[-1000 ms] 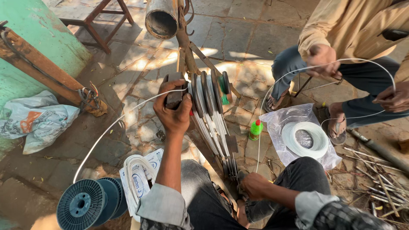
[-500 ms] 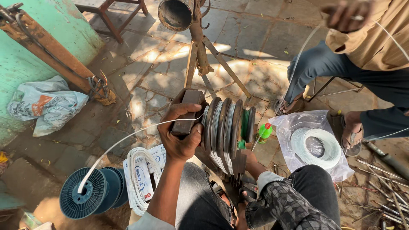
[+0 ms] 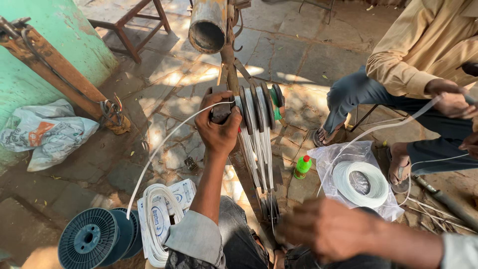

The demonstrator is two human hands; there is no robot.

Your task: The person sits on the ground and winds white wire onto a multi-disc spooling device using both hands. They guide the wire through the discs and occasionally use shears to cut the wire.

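Clear plastic forms the open bag point(image 3: 348, 164) on the stone floor at the right, and a white coil of strip point(image 3: 360, 183) lies inside it; beside it stands a small green bottle point(image 3: 302, 167) with a red cap. Near left, a printed white packet point(image 3: 169, 209) holds another bundle of the white strip, just beside two dark blue spools point(image 3: 97, 239). Further left a crumpled white sack point(image 3: 47, 132) lies against the green wall. At centre, the left hand point(image 3: 219, 122) is closed over a dark block on the metal frame point(image 3: 229, 65), and the white strip point(image 3: 164, 144) runs from under its fingers down to the near-left packet — the hand touches it right at the stack of winding discs point(image 3: 259, 119), which stand upright just to its right. The right hand point(image 3: 331, 226) hangs blurred at the near edge, below the discs; whether it grips anything I cannot tell. Far right, a seated person in a tan shirt pulls another length of strip from the bagged coil with one hand point(image 3: 450, 99) — well apart from the discs.
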